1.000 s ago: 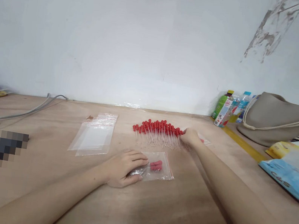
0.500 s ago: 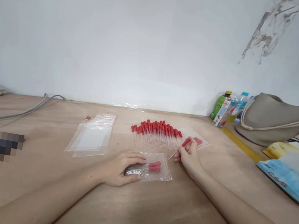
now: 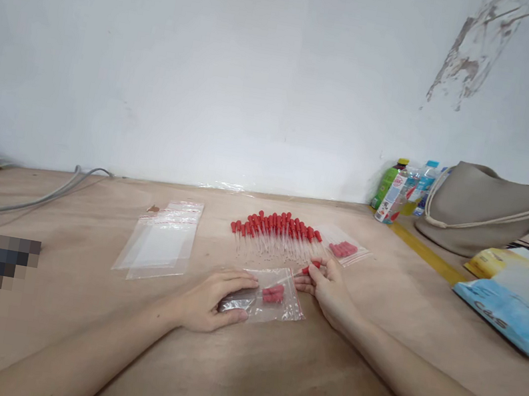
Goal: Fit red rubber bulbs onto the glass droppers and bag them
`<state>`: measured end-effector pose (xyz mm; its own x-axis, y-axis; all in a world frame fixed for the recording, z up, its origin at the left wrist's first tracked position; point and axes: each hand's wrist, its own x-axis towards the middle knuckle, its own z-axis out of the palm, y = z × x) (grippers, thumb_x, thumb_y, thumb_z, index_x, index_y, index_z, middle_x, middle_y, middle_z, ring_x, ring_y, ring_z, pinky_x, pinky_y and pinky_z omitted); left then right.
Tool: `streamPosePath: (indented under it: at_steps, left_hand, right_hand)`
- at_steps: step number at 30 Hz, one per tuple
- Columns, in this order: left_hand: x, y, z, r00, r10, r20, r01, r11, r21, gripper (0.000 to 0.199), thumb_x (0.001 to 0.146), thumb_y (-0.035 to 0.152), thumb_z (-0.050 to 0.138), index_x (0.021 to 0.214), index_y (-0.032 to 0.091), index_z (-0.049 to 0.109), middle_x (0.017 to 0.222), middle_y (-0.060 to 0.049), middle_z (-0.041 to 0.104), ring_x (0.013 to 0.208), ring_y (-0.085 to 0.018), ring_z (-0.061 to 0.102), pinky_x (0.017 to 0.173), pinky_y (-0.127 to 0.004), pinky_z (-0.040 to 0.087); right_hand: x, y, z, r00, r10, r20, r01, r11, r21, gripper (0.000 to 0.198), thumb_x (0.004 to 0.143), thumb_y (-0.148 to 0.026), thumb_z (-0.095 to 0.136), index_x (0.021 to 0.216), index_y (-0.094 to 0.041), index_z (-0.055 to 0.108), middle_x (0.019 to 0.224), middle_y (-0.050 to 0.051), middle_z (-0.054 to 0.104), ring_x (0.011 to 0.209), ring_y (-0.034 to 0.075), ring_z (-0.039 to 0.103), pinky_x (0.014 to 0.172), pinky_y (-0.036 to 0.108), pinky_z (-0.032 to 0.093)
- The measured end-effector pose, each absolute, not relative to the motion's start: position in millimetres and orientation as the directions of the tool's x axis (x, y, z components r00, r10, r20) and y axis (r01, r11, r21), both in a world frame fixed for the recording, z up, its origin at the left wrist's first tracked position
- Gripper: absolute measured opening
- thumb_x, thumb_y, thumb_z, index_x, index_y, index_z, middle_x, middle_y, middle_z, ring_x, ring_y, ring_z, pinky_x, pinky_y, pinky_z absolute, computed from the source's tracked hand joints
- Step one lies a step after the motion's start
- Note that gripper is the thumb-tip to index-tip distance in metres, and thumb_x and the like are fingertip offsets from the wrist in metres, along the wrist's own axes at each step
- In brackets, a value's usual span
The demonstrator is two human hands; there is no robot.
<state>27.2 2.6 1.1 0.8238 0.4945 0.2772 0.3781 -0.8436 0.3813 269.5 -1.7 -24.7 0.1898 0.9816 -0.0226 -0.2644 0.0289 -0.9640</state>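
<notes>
My left hand [image 3: 218, 300] holds the left end of a clear zip bag [image 3: 294, 308], its fingers and thumb spread around the bag's sides. Inside the bag lie droppers with red bulbs [image 3: 273, 293]. Just right of the bag's mouth, my right hand [image 3: 325, 288] pinches one dropper [image 3: 312, 267] by its red bulb; its thin tube is mostly hidden by the fingers. Behind both hands, many red-bulbed droppers [image 3: 280, 227] lie fanned out on the table. Another zip bag [image 3: 361, 256] with red-bulbed droppers inside rests behind my right hand.
Flat clear zip bags [image 3: 160, 241] lie to the left on the wooden table [image 3: 226, 367]. Drink bottles [image 3: 392, 191], a grey bag [image 3: 480, 210] and a blue tissue pack [image 3: 503, 318] occupy the right side. A grey cable [image 3: 53, 190] runs along the far left.
My right hand has moved left and nearer with the dropper, towards the mouth of the held bag. The left hand stays in place on the bag.
</notes>
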Motion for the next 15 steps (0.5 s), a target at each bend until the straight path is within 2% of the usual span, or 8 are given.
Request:
streamPosePath:
  at_steps: [5,11,13,15]
  left_hand:
    - [27,2,1,0.82,0.5,0.28,0.38,-0.84,0.387,0.048,0.08,0.037,0.051,0.125,0.021,0.041,0.125,-0.007,0.049,0.115,-0.023,0.043,0.097,-0.041,0.035]
    - [28,2,3,0.823,0.497,0.273,0.385,-0.843,0.376,0.05,0.08,0.037,0.051,0.126,0.021,0.039,0.125,-0.007,0.048,0.115,-0.023,0.043,0.098,-0.04,0.034]
    - [28,2,3,0.825,0.497,0.271,0.388,-0.845,0.368,0.051,0.08,0.037,0.05,0.127,0.022,0.037,0.125,-0.007,0.048,0.115,-0.023,0.042,0.098,-0.04,0.034]
    - [28,2,3,0.831,0.488,0.268,0.386,-0.852,0.355,0.052,0.081,0.037,0.049,0.128,0.022,0.036,0.126,-0.007,0.047,0.116,-0.023,0.042,0.098,-0.041,0.034]
  right_hand:
    - [271,-8,-25,0.113,0.993,0.023,-0.22,0.047,-0.974,0.033,0.068,-0.033,0.06,0.086,-0.022,0.035,0.062,-0.007,0.053,0.05,0.009,0.057,0.049,0.023,0.047]
    - [273,-7,-23,0.199,0.98,-0.026,-0.302,0.036,-0.953,0.034,0.066,-0.032,0.063,0.081,-0.022,0.035,0.066,-0.005,0.056,0.054,0.01,0.058,0.058,0.028,0.049]
    - [278,-5,-23,0.205,0.978,-0.04,-0.245,0.011,-0.969,0.032,0.063,-0.031,0.065,0.078,-0.021,0.039,0.065,-0.004,0.057,0.054,0.009,0.056,0.057,0.025,0.047]
    - [284,-4,-23,0.119,0.993,-0.01,-0.075,-0.001,-0.997,0.029,0.06,-0.031,0.068,0.074,-0.018,0.046,0.064,-0.003,0.057,0.054,0.009,0.054,0.054,0.023,0.044]
